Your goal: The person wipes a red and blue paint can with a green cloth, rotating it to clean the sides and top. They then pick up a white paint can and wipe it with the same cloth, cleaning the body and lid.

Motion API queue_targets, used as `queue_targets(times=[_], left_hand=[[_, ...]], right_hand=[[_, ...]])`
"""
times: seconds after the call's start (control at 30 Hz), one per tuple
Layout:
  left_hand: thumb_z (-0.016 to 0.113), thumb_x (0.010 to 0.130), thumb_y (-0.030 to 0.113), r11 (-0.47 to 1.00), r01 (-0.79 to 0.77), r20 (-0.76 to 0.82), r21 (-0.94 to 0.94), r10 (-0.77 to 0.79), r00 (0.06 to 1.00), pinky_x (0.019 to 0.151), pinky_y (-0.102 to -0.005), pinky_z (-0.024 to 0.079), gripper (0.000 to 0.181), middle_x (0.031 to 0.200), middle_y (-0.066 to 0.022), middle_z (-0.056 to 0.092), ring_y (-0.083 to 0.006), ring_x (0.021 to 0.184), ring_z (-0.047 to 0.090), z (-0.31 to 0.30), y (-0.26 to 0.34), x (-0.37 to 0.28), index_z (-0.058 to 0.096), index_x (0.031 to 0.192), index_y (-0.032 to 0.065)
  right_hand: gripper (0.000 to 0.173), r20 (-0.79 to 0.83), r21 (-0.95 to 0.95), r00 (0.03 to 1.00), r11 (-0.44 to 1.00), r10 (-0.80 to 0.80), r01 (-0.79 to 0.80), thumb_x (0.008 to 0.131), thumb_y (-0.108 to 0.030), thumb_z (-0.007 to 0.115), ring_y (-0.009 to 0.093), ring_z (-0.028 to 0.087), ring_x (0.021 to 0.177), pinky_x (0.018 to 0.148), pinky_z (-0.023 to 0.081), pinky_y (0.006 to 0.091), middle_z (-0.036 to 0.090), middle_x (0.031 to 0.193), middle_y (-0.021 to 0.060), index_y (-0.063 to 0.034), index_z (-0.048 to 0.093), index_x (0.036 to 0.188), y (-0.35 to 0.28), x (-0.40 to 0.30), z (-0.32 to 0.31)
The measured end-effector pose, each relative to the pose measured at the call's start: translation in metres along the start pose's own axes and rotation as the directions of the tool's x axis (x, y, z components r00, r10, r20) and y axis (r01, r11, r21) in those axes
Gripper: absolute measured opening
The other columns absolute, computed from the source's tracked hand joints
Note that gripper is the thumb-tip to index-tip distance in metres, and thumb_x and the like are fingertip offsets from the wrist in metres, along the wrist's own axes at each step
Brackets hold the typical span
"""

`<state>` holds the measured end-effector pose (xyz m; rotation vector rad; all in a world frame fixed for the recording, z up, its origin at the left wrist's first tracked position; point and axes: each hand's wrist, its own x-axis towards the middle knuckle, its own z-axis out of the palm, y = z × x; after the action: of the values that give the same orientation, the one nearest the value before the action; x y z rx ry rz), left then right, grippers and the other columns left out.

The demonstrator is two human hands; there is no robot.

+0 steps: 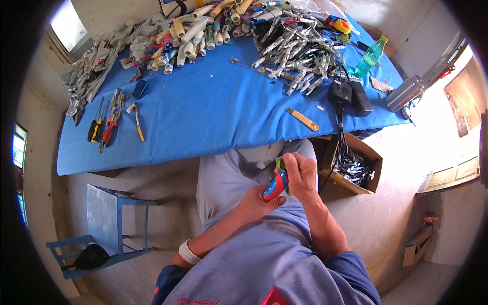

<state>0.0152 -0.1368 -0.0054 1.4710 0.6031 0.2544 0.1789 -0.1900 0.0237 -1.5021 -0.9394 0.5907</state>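
Note:
Above my lap, my left hand (254,200) is closed around a red and blue plastic piece (275,187) that bears writing, perhaps a tube or casing. My right hand (302,174) pinches a crumpled green cloth or soft wrap (280,163) against the upper end of that piece. More green shows below the right hand's fingers. The right fingers hide part of the piece, so I cannot tell whether the cloth is around it or only touching it. Both hands are just in front of the near edge of the blue-covered table (213,114).
White tubes (194,32) and a heap of thin metal-and-plastic parts (301,53) cover the table's far side. Pliers (110,127), screwdrivers (96,127), a wooden strip (302,119), a green bottle (371,57) and a steel flask (405,93) lie nearer. A carton (368,160) and blue chair (103,221) flank me.

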Motion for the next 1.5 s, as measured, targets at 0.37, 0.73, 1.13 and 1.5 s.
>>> queue_targets(times=[0.37, 0.73, 1.13, 1.5], left_hand=[[0.075, 0.094, 0.029, 0.989, 0.135, 0.027, -0.062, -0.134, 0.991, 0.057, -0.0278, 0.047, 0.029, 0.074, 0.0003, 0.059, -0.0081, 0.066, 0.055, -0.008, -0.015, 0.005, 0.063, 0.091, 0.0036], [0.07, 0.095, 0.044, 0.989, 0.144, -0.072, 0.016, -0.143, 0.987, 0.051, -0.0311, 0.044, 0.046, 0.062, -0.001, 0.056, -0.0112, 0.055, 0.056, -0.012, -0.01, 0.004, 0.06, 0.077, 0.0033], [0.075, 0.093, 0.042, 0.978, 0.08, -0.221, 0.191, -0.036, 0.975, 0.05, -0.0246, 0.041, 0.041, 0.066, 0.0025, 0.057, -0.0056, 0.057, 0.051, -0.103, 0.053, 0.04, 0.066, 0.082, 0.0037], [0.077, 0.089, 0.046, 0.819, -0.043, -0.283, 0.572, 0.246, 0.927, 0.059, -0.0335, 0.045, 0.046, 0.065, -0.0067, 0.057, -0.0132, 0.064, 0.057, -0.2, 0.05, 0.109, 0.07, 0.091, 0.0001]], right_hand=[[0.023, 0.222, -0.566, 0.71, 0.504, -0.669, 0.652, 0.099, -0.027, 0.059, 0.028, 0.071, 0.084, 0.08, 0.054, 0.0379, 0.074, 0.093, 0.0126, -0.007, 0.065, 0.088, -0.019, 0.004, 0.001], [0.022, 0.173, -0.16, 0.955, 0.95, -0.24, 0.267, 0.099, -0.017, 0.067, 0.018, 0.064, 0.066, 0.06, 0.049, 0.0321, 0.065, 0.072, 0.0126, 0.0031, 0.068, 0.089, 0.023, 0.039, 0.016], [0.038, -0.039, -0.279, 0.96, 0.925, -0.279, 0.258, 0.1, -0.022, 0.065, 0.04, 0.042, 0.053, 0.05, 0.041, 0.0416, 0.05, 0.063, 0.0246, 0.0035, 0.056, 0.074, -0.017, 0.122, 0.067], [0.035, -0.095, -0.369, 0.992, 0.928, -0.082, 0.042, 0.098, -0.025, 0.065, 0.048, 0.056, 0.069, 0.061, 0.044, 0.0495, 0.057, 0.072, 0.0271, 0.0033, 0.057, 0.078, 0.024, 0.196, 0.089]])
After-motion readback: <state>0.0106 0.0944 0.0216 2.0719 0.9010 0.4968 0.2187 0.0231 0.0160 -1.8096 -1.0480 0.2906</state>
